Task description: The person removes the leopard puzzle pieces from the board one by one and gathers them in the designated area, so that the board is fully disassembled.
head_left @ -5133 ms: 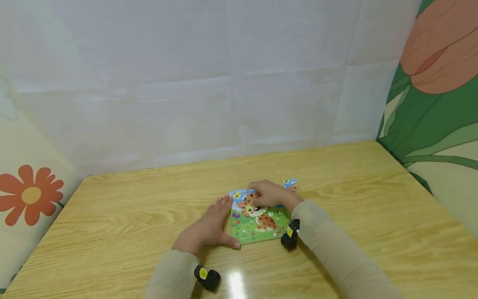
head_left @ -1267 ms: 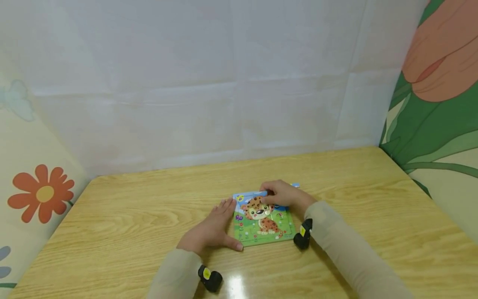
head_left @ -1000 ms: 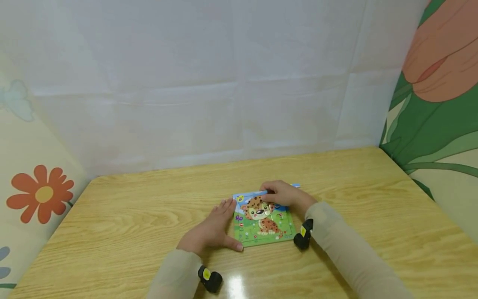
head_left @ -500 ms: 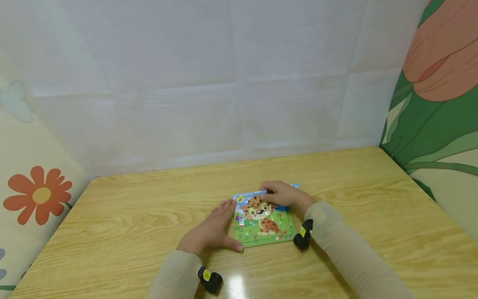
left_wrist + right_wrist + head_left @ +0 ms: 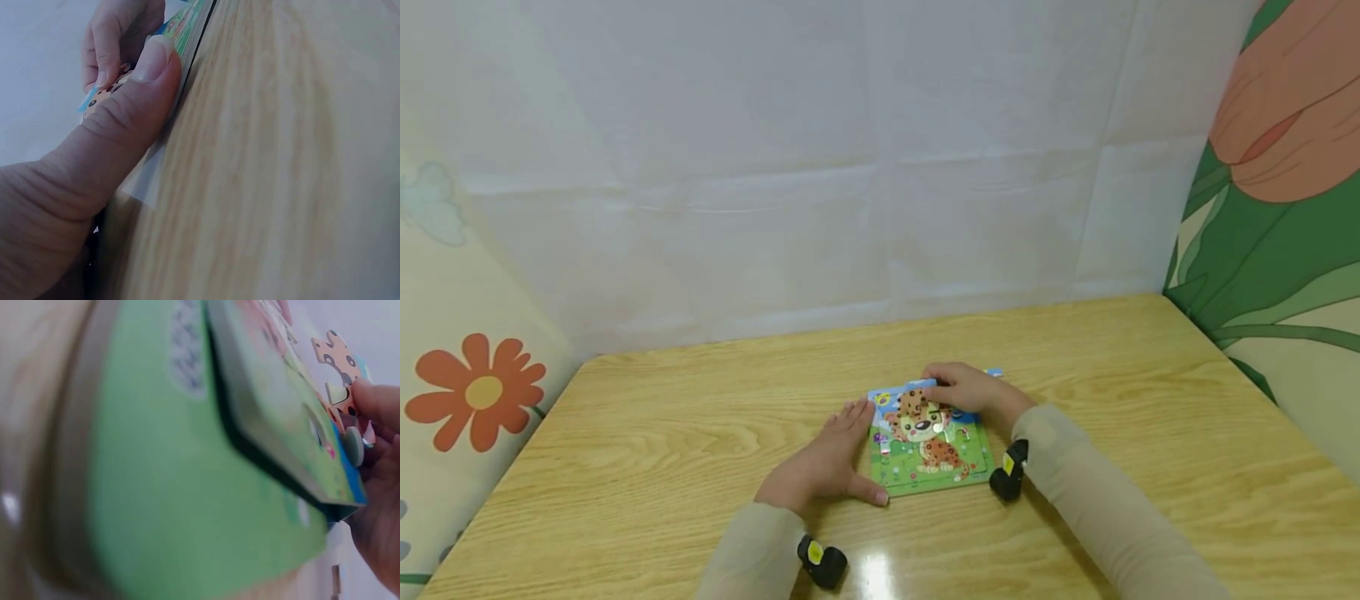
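A square jigsaw puzzle board [image 5: 943, 482] with a cartoon leopard on green grass lies on the table. My left hand [image 5: 822, 460] rests along its left side, fingers extended and thumb against the near left corner. Over the board's upper part, my right hand [image 5: 970, 390] pinches a spotted puzzle piece [image 5: 912, 403] from the leopard's head. The right wrist view shows that puzzle piece [image 5: 342, 357] tilted up from the board between thumb and fingers. In the left wrist view, the left thumb [image 5: 119, 125] covers part of the board's edge.
Just behind the right hand lies another puzzle piece [image 5: 995, 372], mostly hidden, with blue showing. The wooden table [image 5: 685, 433] meets a white cloth backdrop [image 5: 760, 208] at the back. Black wrist cameras [image 5: 822, 562] sit on both sleeves.
The spotted head piece has risen and tipped up in my right fingers, its blue top now jutting past the board's far edge. The left hand keeps its place beside the board.
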The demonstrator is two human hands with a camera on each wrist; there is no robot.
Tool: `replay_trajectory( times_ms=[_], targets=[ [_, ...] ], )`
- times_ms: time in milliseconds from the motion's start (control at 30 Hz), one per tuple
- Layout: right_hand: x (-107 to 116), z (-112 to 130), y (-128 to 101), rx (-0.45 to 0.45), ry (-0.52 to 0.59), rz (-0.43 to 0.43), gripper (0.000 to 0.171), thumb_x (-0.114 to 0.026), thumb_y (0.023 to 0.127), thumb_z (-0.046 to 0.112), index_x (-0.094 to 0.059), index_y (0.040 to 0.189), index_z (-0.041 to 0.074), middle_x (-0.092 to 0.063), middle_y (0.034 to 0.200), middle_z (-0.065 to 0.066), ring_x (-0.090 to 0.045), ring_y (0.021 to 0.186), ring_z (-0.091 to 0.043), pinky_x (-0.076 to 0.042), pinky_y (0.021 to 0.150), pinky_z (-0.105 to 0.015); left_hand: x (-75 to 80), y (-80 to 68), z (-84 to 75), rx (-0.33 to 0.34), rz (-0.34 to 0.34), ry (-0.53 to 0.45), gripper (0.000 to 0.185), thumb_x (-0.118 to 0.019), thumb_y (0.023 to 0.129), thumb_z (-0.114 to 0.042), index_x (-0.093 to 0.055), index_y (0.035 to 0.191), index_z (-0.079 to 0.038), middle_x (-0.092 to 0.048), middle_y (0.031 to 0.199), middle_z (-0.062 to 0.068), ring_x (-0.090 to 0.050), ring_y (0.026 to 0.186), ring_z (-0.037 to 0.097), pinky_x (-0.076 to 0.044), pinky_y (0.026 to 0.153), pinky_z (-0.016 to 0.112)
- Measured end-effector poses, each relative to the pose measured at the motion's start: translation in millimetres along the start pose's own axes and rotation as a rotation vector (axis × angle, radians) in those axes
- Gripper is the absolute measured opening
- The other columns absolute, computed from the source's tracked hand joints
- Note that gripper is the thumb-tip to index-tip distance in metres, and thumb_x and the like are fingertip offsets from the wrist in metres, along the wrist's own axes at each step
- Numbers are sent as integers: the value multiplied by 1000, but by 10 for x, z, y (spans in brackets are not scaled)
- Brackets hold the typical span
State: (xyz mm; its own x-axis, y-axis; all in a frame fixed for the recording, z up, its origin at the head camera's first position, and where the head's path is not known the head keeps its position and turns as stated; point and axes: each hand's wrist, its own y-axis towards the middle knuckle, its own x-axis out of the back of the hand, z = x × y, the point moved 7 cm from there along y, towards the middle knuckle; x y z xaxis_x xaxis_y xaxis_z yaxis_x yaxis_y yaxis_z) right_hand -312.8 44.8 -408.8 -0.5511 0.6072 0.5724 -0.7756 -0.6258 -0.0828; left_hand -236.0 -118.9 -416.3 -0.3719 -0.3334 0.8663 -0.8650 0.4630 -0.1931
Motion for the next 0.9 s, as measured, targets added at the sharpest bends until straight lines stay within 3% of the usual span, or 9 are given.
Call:
replay_trajectory(
  times_ms=[233, 533, 900],
  targets=[
    [50, -69, -39, 18, 135, -90, 17, -50, 95, 17, -58, 99, 3, -62, 91, -6, -55, 81, -13, -46, 74, -27, -18, -14, 1, -4, -1, 4, 129, -81, 53, -53, -10, 147, -1, -4, 154, 15, -1, 142, 32, -3, 115, 46],
    [180, -219, -154, -48, 420, -282, 26, -54, 93, 16, -56, 113, 0, -60, 92, -6, -57, 82, -15, -50, 75, -28, -48, -5, -28, -13, 6, 11, 129, -80, 53, -54, -10, 148, -1, -4, 154, 15, -1, 142, 32, -3, 115, 46],
    [398, -367, -376, -73, 530, -393, 27, -57, 92, 13, -56, 117, 3, -50, 73, 0, -43, 57, -11, -39, 51, -21, -35, -2, -45, -15, 6, 15, 128, -81, 54, -52, -11, 147, 0, -5, 154, 15, -2, 142, 32, -4, 115, 46]
  ],
)
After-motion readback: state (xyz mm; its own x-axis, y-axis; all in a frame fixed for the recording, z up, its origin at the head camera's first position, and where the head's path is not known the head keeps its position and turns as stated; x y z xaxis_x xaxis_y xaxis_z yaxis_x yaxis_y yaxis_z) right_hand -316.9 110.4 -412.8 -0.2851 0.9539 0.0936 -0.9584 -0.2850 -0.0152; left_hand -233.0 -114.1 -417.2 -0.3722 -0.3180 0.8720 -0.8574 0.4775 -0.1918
